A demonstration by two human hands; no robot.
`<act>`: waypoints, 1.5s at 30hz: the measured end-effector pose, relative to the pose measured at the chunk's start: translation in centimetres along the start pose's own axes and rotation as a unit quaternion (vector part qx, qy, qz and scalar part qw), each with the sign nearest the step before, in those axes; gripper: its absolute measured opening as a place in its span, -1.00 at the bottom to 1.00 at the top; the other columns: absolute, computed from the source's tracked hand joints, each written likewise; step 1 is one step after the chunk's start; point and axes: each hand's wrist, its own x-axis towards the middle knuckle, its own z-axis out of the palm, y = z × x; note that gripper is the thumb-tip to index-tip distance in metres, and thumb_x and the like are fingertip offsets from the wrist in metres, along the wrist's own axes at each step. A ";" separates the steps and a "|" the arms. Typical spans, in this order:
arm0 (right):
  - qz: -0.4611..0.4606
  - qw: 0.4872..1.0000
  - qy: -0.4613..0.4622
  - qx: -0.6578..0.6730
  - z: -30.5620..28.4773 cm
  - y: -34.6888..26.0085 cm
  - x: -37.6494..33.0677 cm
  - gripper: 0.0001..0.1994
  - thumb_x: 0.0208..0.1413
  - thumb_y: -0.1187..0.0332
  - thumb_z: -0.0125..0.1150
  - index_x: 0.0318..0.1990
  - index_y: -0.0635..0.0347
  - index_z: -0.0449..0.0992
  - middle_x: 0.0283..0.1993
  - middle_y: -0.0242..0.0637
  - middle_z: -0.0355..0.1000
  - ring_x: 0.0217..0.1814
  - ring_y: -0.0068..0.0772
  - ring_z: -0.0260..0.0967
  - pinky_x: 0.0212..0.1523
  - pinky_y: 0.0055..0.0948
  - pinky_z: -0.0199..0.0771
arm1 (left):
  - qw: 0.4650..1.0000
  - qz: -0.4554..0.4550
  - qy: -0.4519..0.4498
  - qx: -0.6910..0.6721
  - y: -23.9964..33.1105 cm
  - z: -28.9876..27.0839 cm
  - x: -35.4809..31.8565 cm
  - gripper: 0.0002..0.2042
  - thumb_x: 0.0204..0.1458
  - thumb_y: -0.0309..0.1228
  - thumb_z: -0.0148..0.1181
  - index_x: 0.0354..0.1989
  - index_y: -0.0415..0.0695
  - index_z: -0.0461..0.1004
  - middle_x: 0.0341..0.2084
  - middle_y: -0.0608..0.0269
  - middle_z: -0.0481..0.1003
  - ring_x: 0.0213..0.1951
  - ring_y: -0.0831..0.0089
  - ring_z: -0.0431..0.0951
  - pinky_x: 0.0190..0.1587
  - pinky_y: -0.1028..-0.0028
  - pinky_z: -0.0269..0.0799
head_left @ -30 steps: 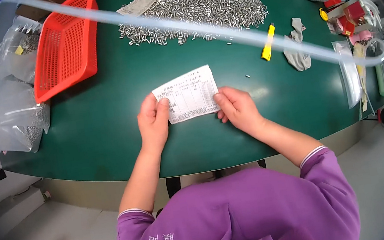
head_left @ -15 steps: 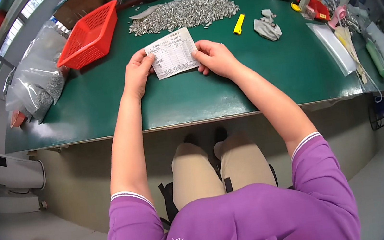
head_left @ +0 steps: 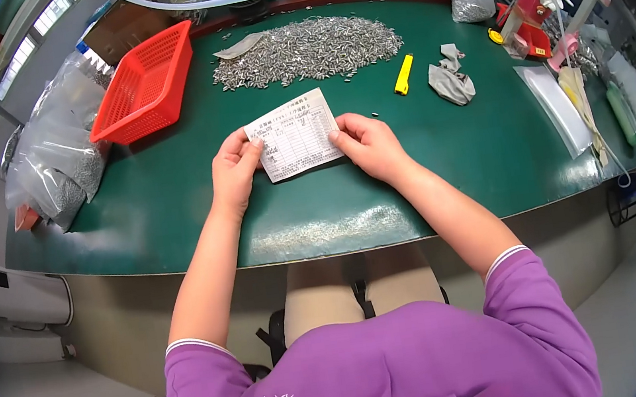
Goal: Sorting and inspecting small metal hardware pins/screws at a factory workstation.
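Clear plastic bags [head_left: 62,180] filled with small metal parts bulge at the left end of the green table [head_left: 167,210]; a slumping bag could spill if its mouth, whose closure cannot be made out, is loose. Next to them, the red perforated basket [head_left: 142,85] overlaps the bags in this view; whether it leans on them cannot be told, but a knock to one could then shift the other. The left hand [head_left: 237,173] pinches the left edge of the paper card [head_left: 296,139], thumb on the face and fingers behind. A grey scrap [head_left: 240,46] lies at the left margin of the pile of metal pins [head_left: 314,48]; dragging it could scatter pins. The card is in front of the pile, between the two hands; unequal pulling could crease or tear it. The right hand [head_left: 368,148] pinches the opposite edge, thumb likewise uppermost; a slackened pinch on either side could let the sheet droop. A single loose pin [head_left: 375,114] lies just beside this hand, where a sweep of the knuckles could roll it away. Farther right, the yellow tool [head_left: 404,75], apparently a cutter, could nick a reaching finger if its blade is exposed, which cannot be seen. The crumpled grey cloth [head_left: 451,83] could hide stray pins beneath its folds.
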 end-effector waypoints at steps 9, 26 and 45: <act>-0.066 0.996 0.036 0.040 -0.2 1.2 1.0 -0.73 0.05 0.32 0.13 -0.11 0.26 0.44 -0.37 -0.27 0.48 -0.35 -0.57 0.40 -0.29 -0.55 0.39 | 1.000 0.006 -0.004 0.008 -0.6 0.0 0.4 -0.72 0.04 -0.46 0.10 -0.07 -0.27 0.37 -0.36 0.25 0.52 -0.39 0.59 0.49 -0.36 0.62 0.39; -0.046 0.996 0.060 -0.045 -0.5 -0.2 0.7 -0.80 0.07 0.37 0.10 -0.17 0.26 0.43 -0.34 -0.41 0.42 -0.42 -0.70 0.28 -0.35 -0.61 0.34 | 0.999 -0.025 -0.028 0.009 0.5 0.4 0.4 -0.68 0.05 -0.52 0.06 0.01 -0.26 0.30 -0.22 0.22 0.50 -0.25 0.54 0.49 -0.22 0.53 0.42; 0.109 0.939 0.099 0.310 -2.4 0.0 1.5 -0.83 0.07 0.33 0.11 -0.23 0.20 0.40 -0.44 -0.51 0.31 -0.44 -0.73 0.19 -0.39 -0.70 0.20 | 0.999 -0.024 -0.014 0.033 1.4 0.8 -0.1 -0.53 0.01 -0.64 0.04 0.15 -0.24 0.19 -0.07 0.14 0.41 -0.12 0.55 0.44 -0.11 0.58 0.38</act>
